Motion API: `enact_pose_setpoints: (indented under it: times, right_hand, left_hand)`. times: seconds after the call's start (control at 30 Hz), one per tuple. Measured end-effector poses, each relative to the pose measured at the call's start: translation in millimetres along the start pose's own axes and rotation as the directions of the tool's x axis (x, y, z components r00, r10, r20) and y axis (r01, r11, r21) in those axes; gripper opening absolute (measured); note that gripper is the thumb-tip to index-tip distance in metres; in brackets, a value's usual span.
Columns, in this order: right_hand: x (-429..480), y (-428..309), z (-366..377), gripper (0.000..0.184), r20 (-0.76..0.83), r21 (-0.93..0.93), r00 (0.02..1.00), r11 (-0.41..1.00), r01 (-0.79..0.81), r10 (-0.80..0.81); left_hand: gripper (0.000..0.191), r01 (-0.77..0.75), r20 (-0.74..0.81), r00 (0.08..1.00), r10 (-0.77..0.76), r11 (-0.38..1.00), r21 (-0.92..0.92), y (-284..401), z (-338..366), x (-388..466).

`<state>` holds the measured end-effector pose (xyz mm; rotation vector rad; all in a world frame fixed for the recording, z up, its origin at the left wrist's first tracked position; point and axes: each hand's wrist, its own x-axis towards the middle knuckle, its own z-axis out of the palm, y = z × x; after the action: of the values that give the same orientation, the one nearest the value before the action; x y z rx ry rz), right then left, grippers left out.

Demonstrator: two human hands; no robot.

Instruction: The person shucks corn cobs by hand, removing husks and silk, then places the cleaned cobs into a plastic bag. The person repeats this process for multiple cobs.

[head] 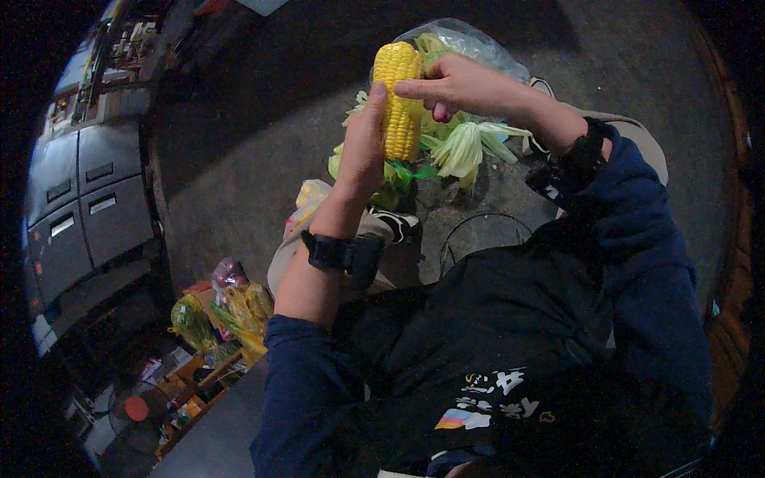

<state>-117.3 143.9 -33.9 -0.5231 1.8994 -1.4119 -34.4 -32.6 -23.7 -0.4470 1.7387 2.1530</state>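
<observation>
A husked ear of yellow corn [401, 110] stands nearly upright between my hands at the top middle. My left hand [366, 134] holds it along its left side, the thumb on the kernels and the other fingers hidden. At its right side is my right hand [451, 86], the index finger reaching onto the kernels and the other fingers curled; whether they pinch corn silk cannot be told. Pale green corn husks [463, 146] lie on the floor below and behind the corn. A clear plastic bag [478, 45] with more husks lies beyond my right hand.
Grey drawers or cabinets [113, 167] stand at the left. Bagged vegetables [194, 319] and a wooden crate [197, 382] of mixed items are at the lower left, by a grey surface [221, 412]. My shoes [397, 224] rest on the dark floor [239, 155].
</observation>
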Motion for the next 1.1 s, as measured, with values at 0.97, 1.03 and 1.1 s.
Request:
enact_pose_setpoints:
  times: [0.97, 1.03, 1.1]
  right_hand:
    - [3, 47, -29, 0.026, -0.218, -0.455, 0.965, 0.86, -0.231, 0.144]
    - [0, 57, -16, 0.028, -0.137, -0.588, 0.99, 0.805, -0.074, -0.009]
    - [-5, 61, -8, 0.032, -0.095, -0.593, 0.992, 0.805, 0.014, -0.088]
  left_hand:
    - [0.052, 0.023, 0.035, 0.999, -0.014, 0.957, -0.289, 9, -14, 1]
    - [0.051, 0.0, 0.018, 1.0, 0.006, 0.953, -0.303, 8, -17, 6]
    - [0.051, -0.014, 0.011, 1.0, 0.019, 0.942, -0.335, 5, -19, 7]
